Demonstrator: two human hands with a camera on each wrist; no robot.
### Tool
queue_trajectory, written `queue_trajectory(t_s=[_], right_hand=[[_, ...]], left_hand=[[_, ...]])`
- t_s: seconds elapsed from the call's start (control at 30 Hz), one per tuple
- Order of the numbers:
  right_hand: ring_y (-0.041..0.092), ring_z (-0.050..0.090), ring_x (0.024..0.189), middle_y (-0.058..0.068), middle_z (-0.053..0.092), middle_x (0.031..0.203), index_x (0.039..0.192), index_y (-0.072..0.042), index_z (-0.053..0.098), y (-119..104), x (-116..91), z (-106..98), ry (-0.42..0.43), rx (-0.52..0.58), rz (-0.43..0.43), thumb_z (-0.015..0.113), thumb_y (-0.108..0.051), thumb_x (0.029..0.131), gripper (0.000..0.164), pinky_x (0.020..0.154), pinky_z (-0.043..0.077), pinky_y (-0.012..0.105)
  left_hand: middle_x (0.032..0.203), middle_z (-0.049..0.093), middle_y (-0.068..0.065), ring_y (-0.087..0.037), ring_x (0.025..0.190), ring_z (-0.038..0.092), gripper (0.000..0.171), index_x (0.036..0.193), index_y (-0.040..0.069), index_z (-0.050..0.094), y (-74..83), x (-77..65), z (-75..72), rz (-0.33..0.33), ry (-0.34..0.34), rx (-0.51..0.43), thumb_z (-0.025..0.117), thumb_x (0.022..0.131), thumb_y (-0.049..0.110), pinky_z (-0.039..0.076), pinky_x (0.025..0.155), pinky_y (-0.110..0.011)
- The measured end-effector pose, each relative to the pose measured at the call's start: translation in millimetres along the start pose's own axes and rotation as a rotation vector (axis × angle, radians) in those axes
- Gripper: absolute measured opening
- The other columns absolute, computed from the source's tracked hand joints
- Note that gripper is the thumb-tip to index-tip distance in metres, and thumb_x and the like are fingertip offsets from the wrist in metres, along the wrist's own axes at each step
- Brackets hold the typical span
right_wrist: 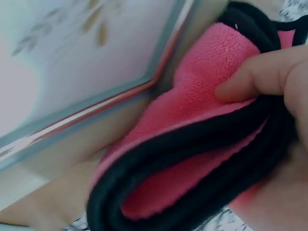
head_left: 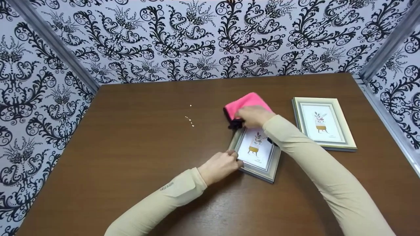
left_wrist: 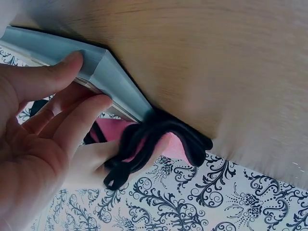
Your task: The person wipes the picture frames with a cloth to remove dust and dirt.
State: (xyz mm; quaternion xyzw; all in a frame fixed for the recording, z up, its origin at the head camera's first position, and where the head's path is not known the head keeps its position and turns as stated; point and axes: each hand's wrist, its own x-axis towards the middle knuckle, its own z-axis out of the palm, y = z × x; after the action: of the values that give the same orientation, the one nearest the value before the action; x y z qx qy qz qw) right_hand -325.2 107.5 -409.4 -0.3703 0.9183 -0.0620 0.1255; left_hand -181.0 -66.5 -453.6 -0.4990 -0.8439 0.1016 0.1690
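Note:
A picture frame with a drawing of a potted plant lies on the table in front of me. My left hand grips its near-left edge; in the left wrist view the thumb presses the frame's side and the fingers reach over the front. At the frame's far end my right hand holds a folded pink cloth with black edging. The right wrist view shows the cloth bunched under the fingers and lying against the frame's border. The cloth hides the frame's far edge.
A second, similar frame lies flat to the right, near my right forearm. Several small white crumbs are scattered on the brown table left of the cloth. Patterned walls enclose the table at the back and sides.

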Motion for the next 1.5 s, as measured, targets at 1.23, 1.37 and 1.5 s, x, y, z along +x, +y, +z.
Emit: queue_trajectory(t_s=[1.23,1.37,1.5], right_hand=[[0.033,0.066,0.088,0.014,0.068,0.107,0.122,-0.008,0.063,-15.0,-113.7,20.9,0.411,0.181,0.078,0.066,0.004,0.077,0.046,0.073,0.055,0.048],[0.029,0.066,0.085,0.010,0.068,0.097,0.116,-0.003,0.062,-36.1,-119.8,46.2,0.328,0.118,-0.043,0.069,-0.008,0.080,0.037,0.073,0.055,0.045],[0.030,0.052,0.122,0.016,0.055,0.132,0.138,-0.002,0.049,-48.9,-128.9,50.9,0.111,0.184,-0.144,0.065,-0.033,0.089,0.060,0.100,0.043,0.046]], left_hand=[[0.081,0.065,-0.016,-0.032,0.068,0.066,0.014,0.090,0.002,0.068,-101.2,24.0,40.5,-0.449,-0.055,-0.136,0.064,0.080,-0.006,0.056,0.056,-0.041],[0.082,0.064,-0.016,-0.034,0.070,0.066,0.012,0.090,0.003,0.068,-108.8,26.1,44.9,-0.493,-0.051,-0.134,0.064,0.080,-0.004,0.056,0.056,-0.044],[0.089,0.064,-0.016,-0.036,0.074,0.066,0.017,0.094,0.002,0.068,-112.3,24.9,46.1,-0.517,-0.095,-0.185,0.067,0.079,-0.005,0.056,0.058,-0.045]])
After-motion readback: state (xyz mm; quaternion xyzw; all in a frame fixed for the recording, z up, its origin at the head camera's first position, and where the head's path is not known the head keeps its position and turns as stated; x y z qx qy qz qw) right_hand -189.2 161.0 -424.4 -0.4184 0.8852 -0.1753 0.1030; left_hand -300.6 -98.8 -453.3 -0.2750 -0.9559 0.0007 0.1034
